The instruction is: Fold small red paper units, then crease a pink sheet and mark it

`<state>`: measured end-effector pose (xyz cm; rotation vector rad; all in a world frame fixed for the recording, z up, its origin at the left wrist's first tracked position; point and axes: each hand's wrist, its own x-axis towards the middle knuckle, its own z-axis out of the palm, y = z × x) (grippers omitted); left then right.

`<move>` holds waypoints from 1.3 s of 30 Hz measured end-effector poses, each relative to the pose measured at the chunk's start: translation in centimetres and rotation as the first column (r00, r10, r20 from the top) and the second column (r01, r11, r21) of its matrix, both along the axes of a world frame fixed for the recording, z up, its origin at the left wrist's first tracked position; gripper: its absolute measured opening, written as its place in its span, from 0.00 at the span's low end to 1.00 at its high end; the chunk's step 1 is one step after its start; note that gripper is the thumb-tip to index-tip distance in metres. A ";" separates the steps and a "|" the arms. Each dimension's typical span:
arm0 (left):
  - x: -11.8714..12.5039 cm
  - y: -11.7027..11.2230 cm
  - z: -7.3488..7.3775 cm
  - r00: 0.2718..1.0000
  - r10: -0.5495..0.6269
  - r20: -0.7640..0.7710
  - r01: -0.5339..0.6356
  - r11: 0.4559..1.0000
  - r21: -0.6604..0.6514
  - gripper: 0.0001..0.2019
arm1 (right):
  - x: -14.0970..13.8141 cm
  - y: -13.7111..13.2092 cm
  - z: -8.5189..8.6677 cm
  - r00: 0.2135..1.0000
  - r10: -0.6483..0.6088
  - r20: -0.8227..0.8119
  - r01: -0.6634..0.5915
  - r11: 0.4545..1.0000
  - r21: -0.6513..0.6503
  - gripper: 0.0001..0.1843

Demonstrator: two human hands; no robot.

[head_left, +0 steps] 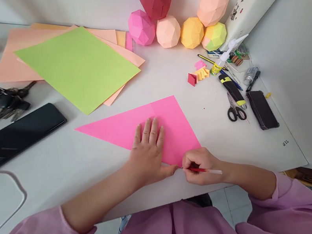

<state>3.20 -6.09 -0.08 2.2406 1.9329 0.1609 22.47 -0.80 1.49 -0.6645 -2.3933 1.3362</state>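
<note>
A bright pink sheet of paper (172, 126), folded to a pointed shape, lies on the white table before me. My left hand (148, 154) rests flat on it with fingers spread, its thumb reaching along the lower edge. At the sheet's bottom corner my right hand (201, 165) is closed around a thin red pen refill (199, 170) with a whitish tail end. The tip of the refill is near my left thumb and the paper's edge; whether it touches the paper I cannot tell.
Green paper (78, 66) tops peach sheets at the back left. A black phone (21, 135) and keys (2, 102) lie left. Scissors (236, 112), a cutter (231, 90), glue (219, 64) and a black case (262, 109) are right. Faceted paper balls (168, 31) stand behind.
</note>
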 end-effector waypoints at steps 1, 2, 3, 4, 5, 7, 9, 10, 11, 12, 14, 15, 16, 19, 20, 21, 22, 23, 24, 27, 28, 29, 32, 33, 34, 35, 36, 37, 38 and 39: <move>0.0 0.0 0.1 1.000 0.000 -0.002 0.000 1.000 -0.009 0.56 | 0.0 0.0 0.0 1.000 0.001 0.005 -0.001 1.000 -0.002 0.07; 0.0 0.0 0.1 1.000 0.001 -0.004 -0.001 1.000 -0.018 0.57 | 0.0 0.0 0.1 1.000 0.003 0.009 -0.002 1.000 -0.004 0.07; 0.0 0.1 0.2 1.000 0.002 -0.006 -0.002 1.000 -0.026 0.57 | 0.0 0.0 0.1 1.000 0.005 0.013 -0.005 1.000 -0.007 0.07; 0.0 0.1 0.2 1.000 0.003 -0.007 -0.003 0.999 -0.032 0.57 | -0.1 0.0 0.1 1.000 0.008 0.012 -0.008 1.000 -0.008 0.07; 0.0 0.1 0.2 1.000 0.003 -0.007 -0.003 0.999 -0.035 0.57 | -0.1 0.0 0.1 1.000 0.010 0.009 -0.010 1.000 -0.007 0.07; 0.0 0.1 0.2 1.000 -0.001 -0.005 0.001 0.999 -0.035 0.57 | -0.1 0.1 0.1 1.000 0.016 0.003 -0.016 1.000 -0.007 0.07; 0.0 0.1 0.1 1.000 -0.003 -0.004 0.003 1.000 -0.029 0.57 | -0.1 0.1 0.0 1.000 0.022 0.007 -0.022 1.000 -0.008 0.07; 0.0 0.1 0.1 1.000 -0.004 -0.005 0.003 1.000 -0.025 0.57 | 0.0 0.1 0.0 1.000 0.026 0.012 -0.025 1.000 -0.010 0.07; 0.0 0.1 0.1 1.000 -0.003 -0.005 0.003 1.000 -0.021 0.57 | 0.0 0.1 0.0 0.999 0.028 0.019 -0.028 1.000 -0.012 0.07; 0.0 0.1 0.1 1.000 -0.001 -0.007 0.001 1.000 -0.017 0.57 | 0.0 0.1 0.0 0.999 0.029 0.023 -0.028 1.000 -0.011 0.07; 0.0 0.1 0.1 1.000 -0.001 -0.009 0.001 1.000 -0.012 0.57 | -0.1 0.1 0.0 0.999 0.025 0.023 -0.025 1.000 -0.007 0.07; 0.0 0.0 0.1 1.000 -0.003 -0.010 0.003 1.000 -0.010 0.57 | -0.1 0.1 0.0 1.000 0.021 0.019 -0.021 1.000 -0.004 0.07; -0.1 0.0 0.1 1.000 -0.005 -0.010 0.005 1.000 -0.009 0.57 | -0.1 0.1 0.1 1.000 0.019 0.014 -0.019 1.000 0.000 0.07; -0.1 0.0 0.0 1.000 -0.011 -0.010 0.011 1.000 -0.005 0.56 | -0.1 0.1 0.1 1.000 0.025 0.011 -0.025 1.000 0.001 0.07; -0.1 0.0 0.0 1.000 -0.011 -0.009 0.011 1.000 -0.003 0.56 | -0.1 0.1 0.1 1.000 0.028 0.014 -0.028 1.000 -0.001 0.07; -0.1 0.0 -0.1 1.000 -0.012 -0.008 0.012 1.000 -0.001 0.56 | -0.1 0.1 0.1 0.999 0.027 0.017 -0.027 1.000 -0.002 0.07; -0.1 0.0 -0.1 1.000 -0.011 -0.006 0.011 1.000 0.001 0.56 | -0.1 0.1 0.2 1.000 0.024 0.020 -0.024 1.000 -0.002 0.07; -0.1 0.0 -0.1 1.000 -0.009 -0.005 0.009 1.000 0.001 0.56 | -0.1 0.1 0.2 1.000 0.022 0.017 -0.022 1.000 -0.001 0.07; -0.1 0.0 -0.1 1.000 -0.007 -0.004 0.007 1.000 0.002 0.56 | -0.1 0.1 0.2 1.000 0.024 0.014 -0.024 1.000 0.003 0.07; 0.0 0.0 0.0 1.000 -0.004 -0.007 0.004 1.000 -0.005 0.56 | -0.1 0.2 0.3 0.999 0.040 0.011 -0.041 0.999 0.010 0.08; 0.0 0.0 0.0 1.000 -0.006 -0.007 0.006 1.000 -0.007 0.56 | -0.1 0.2 0.3 0.999 0.039 0.013 -0.039 0.999 0.006 0.08; 0.0 0.0 0.0 1.000 -0.008 -0.005 0.008 1.000 -0.007 0.56 | -0.1 0.2 0.2 0.999 0.034 0.018 -0.034 0.999 0.001 0.08; -0.1 0.0 -0.2 1.000 -0.013 0.001 0.013 1.000 0.016 0.56 | 0.0 0.2 0.1 0.999 0.034 0.029 -0.034 0.999 -0.013 0.08; -0.1 0.0 -0.3 1.000 -0.015 0.003 0.015 1.000 0.027 0.56 | 0.0 0.2 0.1 0.999 0.038 0.030 -0.037 0.999 -0.018 0.08; -0.1 -0.1 -0.4 1.000 -0.016 0.004 0.016 0.999 0.036 0.55 | 0.0 0.2 0.1 0.999 0.041 0.031 -0.040 0.999 -0.024 0.08; -0.1 -0.1 -0.4 1.000 -0.017 0.005 0.017 0.999 0.042 0.55 | 0.0 0.2 0.1 0.999 0.040 0.031 -0.039 0.999 -0.032 0.08; -0.1 -0.1 -0.5 1.000 -0.018 0.006 0.017 0.999 0.043 0.55 | 0.0 0.2 0.1 0.999 0.035 0.030 -0.034 0.999 -0.041 0.08; -0.1 -0.1 -0.5 1.000 -0.016 0.007 0.015 0.999 0.039 0.55 | 0.1 0.2 0.1 0.999 0.029 0.030 -0.028 0.998 -0.051 0.08; -0.1 0.0 -0.5 1.000 -0.013 0.008 0.013 0.999 0.032 0.55 | 0.1 0.2 0.1 0.999 0.025 0.031 -0.023 0.998 -0.060 0.08; -0.1 0.0 -0.4 1.000 -0.011 0.009 0.011 1.000 0.026 0.55 | 0.0 0.2 0.1 0.999 0.022 0.034 -0.019 0.998 -0.067 0.08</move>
